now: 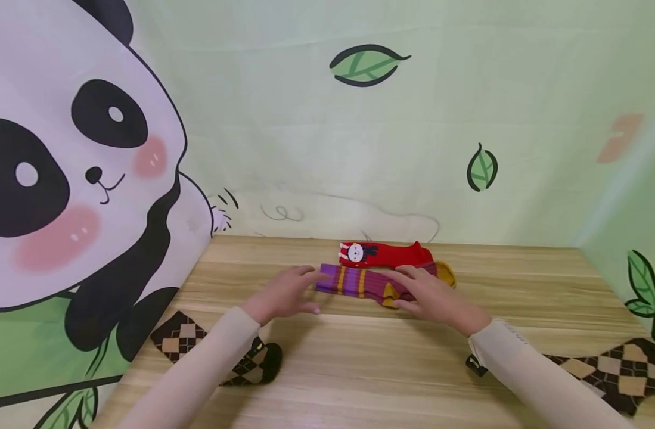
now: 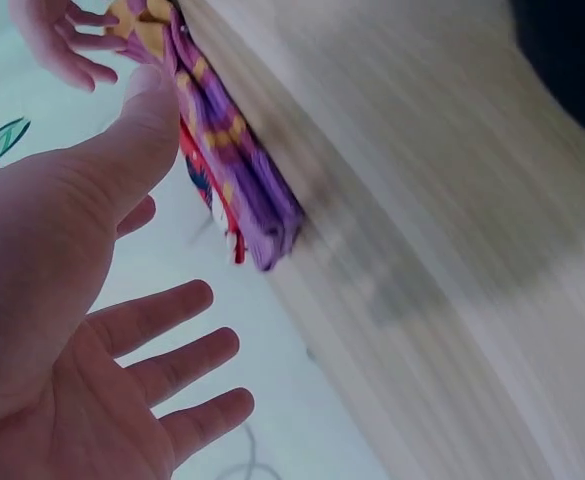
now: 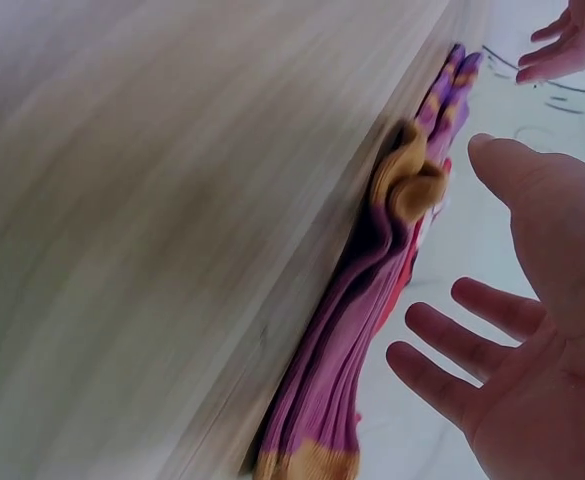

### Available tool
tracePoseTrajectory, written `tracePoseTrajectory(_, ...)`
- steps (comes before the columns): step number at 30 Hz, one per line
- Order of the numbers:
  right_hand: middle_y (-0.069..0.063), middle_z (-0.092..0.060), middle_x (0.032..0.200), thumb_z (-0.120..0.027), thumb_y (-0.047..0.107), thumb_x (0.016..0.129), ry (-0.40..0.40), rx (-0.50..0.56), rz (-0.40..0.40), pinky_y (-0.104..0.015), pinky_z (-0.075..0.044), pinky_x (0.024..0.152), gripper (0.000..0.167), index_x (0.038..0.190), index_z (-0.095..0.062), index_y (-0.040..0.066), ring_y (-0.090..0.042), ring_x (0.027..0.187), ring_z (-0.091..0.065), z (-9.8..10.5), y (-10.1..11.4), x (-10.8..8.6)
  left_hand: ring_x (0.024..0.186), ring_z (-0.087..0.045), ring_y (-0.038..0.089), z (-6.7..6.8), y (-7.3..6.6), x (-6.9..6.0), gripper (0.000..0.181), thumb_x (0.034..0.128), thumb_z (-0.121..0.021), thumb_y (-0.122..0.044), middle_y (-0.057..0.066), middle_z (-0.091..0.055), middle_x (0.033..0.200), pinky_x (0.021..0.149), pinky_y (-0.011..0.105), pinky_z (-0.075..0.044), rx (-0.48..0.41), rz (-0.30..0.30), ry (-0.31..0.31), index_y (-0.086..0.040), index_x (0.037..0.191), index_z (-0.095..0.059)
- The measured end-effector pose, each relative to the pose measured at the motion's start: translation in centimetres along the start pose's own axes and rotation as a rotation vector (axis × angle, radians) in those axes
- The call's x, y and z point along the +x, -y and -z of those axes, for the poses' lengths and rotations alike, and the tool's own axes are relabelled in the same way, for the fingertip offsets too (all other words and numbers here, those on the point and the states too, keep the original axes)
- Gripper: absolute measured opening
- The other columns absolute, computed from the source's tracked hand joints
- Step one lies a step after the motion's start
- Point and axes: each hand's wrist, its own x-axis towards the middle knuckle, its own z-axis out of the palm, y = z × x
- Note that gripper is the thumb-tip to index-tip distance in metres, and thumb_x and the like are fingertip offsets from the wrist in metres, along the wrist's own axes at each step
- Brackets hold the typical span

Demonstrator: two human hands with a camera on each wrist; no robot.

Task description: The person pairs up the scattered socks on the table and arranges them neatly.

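A purple sock with yellow stripes (image 1: pixel 354 282) lies flat on the table, its mustard heel and toe toward the right; in the right wrist view the purple sock (image 3: pixel 327 340) shows stacked layers. Just behind it is a red sock (image 1: pixel 394 255) with a white cartoon face. My left hand (image 1: pixel 288 292) hovers by the cuff end, fingers spread and holding nothing; the left wrist view shows the left hand (image 2: pixel 92 330) apart from the sock. Over the heel and foot end is my right hand (image 1: pixel 437 298), its fingers extended; in its wrist view the right hand (image 3: pixel 532 340) holds nothing.
A black-and-tan argyle sock (image 1: pixel 179 339) lies at the left, partly under my left forearm. Another argyle sock (image 1: pixel 622 369) lies at the right, partly behind my right forearm. The wooden table (image 1: pixel 348 369) meets a panda-printed backdrop (image 1: pixel 284 137) at the back and sides.
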Motion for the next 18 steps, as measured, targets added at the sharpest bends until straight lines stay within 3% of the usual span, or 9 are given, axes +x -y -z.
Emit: tracePoseTrajectory(18, -0.018, -0.047, 0.152, -0.075, 0.032, 0.095, 0.006, -0.002, 0.127, -0.056, -0.044, 0.109, 0.069, 0.156, -0.045, 0.018, -0.038, 0.139, -0.046, -1.0, 4.2, 2.4, 0.132, -0.05, 0.05, 2.6, 3.2, -5.3, 0.078, 0.0791, -0.088, -0.037, 0.028, -0.05, 0.147, 0.109, 0.065, -0.039, 0.014, 0.023, -0.048, -0.01, 0.145, -0.056)
